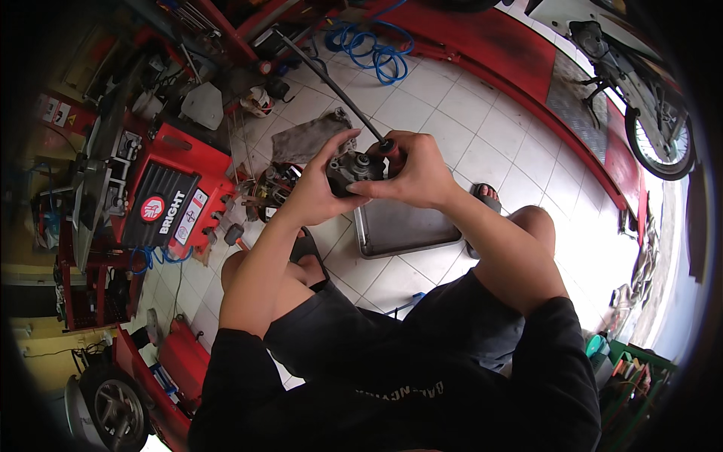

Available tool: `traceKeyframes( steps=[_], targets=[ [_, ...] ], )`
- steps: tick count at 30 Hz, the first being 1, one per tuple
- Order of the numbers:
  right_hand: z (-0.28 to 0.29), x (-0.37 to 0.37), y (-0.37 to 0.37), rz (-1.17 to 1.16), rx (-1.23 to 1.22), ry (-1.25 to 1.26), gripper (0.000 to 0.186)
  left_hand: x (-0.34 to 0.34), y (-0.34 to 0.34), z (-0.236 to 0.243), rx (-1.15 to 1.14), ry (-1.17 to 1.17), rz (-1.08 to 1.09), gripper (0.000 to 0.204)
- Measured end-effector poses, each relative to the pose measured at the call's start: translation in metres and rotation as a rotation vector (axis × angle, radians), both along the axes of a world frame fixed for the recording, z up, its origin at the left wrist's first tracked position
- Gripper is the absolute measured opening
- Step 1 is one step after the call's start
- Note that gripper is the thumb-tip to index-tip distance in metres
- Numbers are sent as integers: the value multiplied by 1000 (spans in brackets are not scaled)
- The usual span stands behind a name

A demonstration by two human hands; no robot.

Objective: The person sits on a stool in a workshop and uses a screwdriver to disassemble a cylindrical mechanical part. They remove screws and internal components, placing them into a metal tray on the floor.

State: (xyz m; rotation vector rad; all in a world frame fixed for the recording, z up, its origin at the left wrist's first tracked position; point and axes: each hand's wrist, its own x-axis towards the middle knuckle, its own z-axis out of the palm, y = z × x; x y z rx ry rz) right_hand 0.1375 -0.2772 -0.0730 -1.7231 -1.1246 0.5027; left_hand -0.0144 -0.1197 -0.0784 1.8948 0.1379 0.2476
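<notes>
In front of me, above the floor, my left hand (318,188) is closed round a dark, rounded metal part (348,173) with a raised round boss on top. The thumb and fingers grip its sides. My right hand (425,169) wraps the red handle of a long screwdriver (335,87), whose dark shaft points up and away to the left. The right thumb reaches across to touch the metal part. Below both hands, a grey metal tray (410,230) lies on the floor between my feet.
A grey cloth (305,139) and a cluster of mechanical parts (273,184) lie to the left. Beside them stands a red and black machine (177,188). A blue hose (376,56) coils ahead, near a red lift platform (489,38). A motorcycle (640,98) stands far right.
</notes>
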Motion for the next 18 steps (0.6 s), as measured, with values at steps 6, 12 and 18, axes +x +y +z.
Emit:
traceKeyframes(
  steps=[6, 12, 18],
  targets=[
    [50, 34, -21, -199, 170, 372, 44, -31, 20, -15, 188, 63, 74, 92],
    [15, 68, -30, -75, 390, 1071, 39, -36, 22, -21, 199, 24, 68, 87],
    [-44, 49, 0, 18, 111, 1285, 46, -61, 21, -26, -45, 53, 175, 84]
  ],
)
